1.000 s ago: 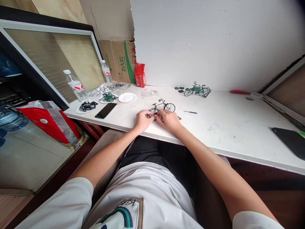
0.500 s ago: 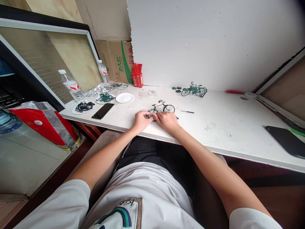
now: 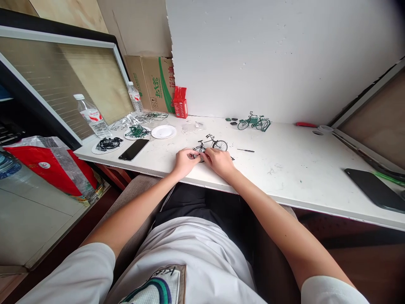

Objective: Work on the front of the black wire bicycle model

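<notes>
Upright near the table's front edge is a small black model bicycle point(image 3: 220, 145), its front wheel to the right. My left hand point(image 3: 186, 162) and my right hand point(image 3: 219, 160) meet at its rear wheel with fingertips pinched close together. Both hands are closed on the rear part of the bicycle; my fingers hide much of that wheel and any small part there. A dark piece shows just past my right hand. To the right lies a thin dark tool point(image 3: 246, 150), its exact kind unclear.
A green model bicycle point(image 3: 255, 122) stands farther back. On the left are a phone point(image 3: 134, 149), a white plate point(image 3: 163, 131), plates of black and green parts, and water bottles point(image 3: 93, 118). A red box point(image 3: 180, 102) stands by the wall; a black tablet-like slab point(image 3: 376, 190) lies far right.
The whole view has shifted slightly, so things appear a little farther left. My hands stay at the black bicycle's rear wheel, with only a slight change in the fingers.
</notes>
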A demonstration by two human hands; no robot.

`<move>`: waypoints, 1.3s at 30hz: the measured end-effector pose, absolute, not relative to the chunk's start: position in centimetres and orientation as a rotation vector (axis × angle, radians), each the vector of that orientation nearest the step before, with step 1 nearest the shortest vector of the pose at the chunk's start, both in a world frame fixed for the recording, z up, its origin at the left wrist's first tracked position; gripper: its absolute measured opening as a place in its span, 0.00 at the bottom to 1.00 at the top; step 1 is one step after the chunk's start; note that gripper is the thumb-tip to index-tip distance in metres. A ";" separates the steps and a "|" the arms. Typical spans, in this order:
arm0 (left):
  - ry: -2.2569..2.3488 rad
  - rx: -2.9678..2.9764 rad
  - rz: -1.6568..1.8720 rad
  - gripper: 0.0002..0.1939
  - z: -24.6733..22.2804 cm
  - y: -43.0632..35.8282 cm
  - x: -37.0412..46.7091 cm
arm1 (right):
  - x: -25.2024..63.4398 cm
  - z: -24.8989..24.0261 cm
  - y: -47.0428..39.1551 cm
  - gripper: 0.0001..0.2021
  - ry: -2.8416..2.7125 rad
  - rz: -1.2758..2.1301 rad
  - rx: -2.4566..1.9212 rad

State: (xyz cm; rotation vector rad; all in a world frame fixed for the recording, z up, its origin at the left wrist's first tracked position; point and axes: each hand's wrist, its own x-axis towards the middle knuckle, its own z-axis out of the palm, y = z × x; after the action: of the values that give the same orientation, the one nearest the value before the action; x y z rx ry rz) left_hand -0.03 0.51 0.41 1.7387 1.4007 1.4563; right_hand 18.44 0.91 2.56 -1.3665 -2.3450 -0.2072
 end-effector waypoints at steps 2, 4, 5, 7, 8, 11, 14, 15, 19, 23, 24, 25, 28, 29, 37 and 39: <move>1.384 1.760 1.461 0.03 0.3 0.5 -0.1 | 18.4 2.7 0.8 0.26 -2.369 -0.201 -1.393; 1.384 1.780 1.457 0.03 0.3 0.6 -0.1 | 18.4 2.9 0.6 0.28 -2.377 -0.171 -1.417; 1.389 1.786 1.454 0.03 0.3 0.5 -0.1 | 18.4 3.0 0.5 0.28 -2.369 -0.154 -1.423; 1.414 1.777 1.446 0.04 0.4 0.5 -0.1 | 18.4 3.2 0.3 0.25 -2.327 -0.127 -1.420; 1.432 1.761 1.443 0.04 0.4 0.5 -0.1 | 18.4 3.3 0.2 0.22 -2.306 -0.116 -1.409; 1.489 1.710 1.441 0.04 0.6 0.4 -0.1 | 18.5 3.4 0.1 0.17 -2.304 -0.089 -1.344; 1.499 1.707 1.453 0.04 0.5 0.4 -0.1 | 18.6 3.3 0.2 0.15 -2.334 -0.093 -1.299; 1.485 1.718 1.460 0.04 0.4 0.5 -0.1 | 18.6 3.2 0.3 0.16 -2.338 -0.103 -1.296; 1.420 1.786 1.485 0.04 0.0 0.6 -0.1 | 18.7 2.9 0.7 0.21 -2.365 -0.129 -1.324; 1.426 1.814 1.474 0.03 0.1 0.4 -0.1 | 18.6 3.1 0.5 0.27 -2.365 -0.081 -1.385; 1.435 1.809 1.470 0.03 0.2 0.4 -0.1 | 18.6 3.2 0.4 0.26 -2.347 -0.066 -1.397; 1.448 1.802 1.466 0.03 0.3 0.3 -0.1 | 18.5 3.3 0.3 0.24 -2.325 -0.053 -1.403; 1.503 1.759 1.461 0.03 0.6 0.2 0.0 | 18.5 3.5 0.2 0.17 -2.290 -0.024 -1.370; 1.515 1.747 1.462 0.03 0.6 0.1 0.0 | 18.5 3.4 0.2 0.15 -2.294 -0.016 -1.349; 1.482 1.754 1.473 0.03 0.5 0.2 0.1 | 18.7 3.1 0.6 0.22 -2.323 -0.031 -1.334; 1.485 1.761 1.466 0.03 0.5 0.2 0.1 | 18.6 3.3 0.5 0.24 -2.314 -0.017 -1.361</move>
State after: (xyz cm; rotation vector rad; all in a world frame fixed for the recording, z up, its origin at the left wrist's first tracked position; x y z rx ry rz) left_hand 0.10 0.24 0.49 1.7612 1.4854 1.4663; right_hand 18.63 0.48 3.30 -1.3611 -2.3140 -0.0175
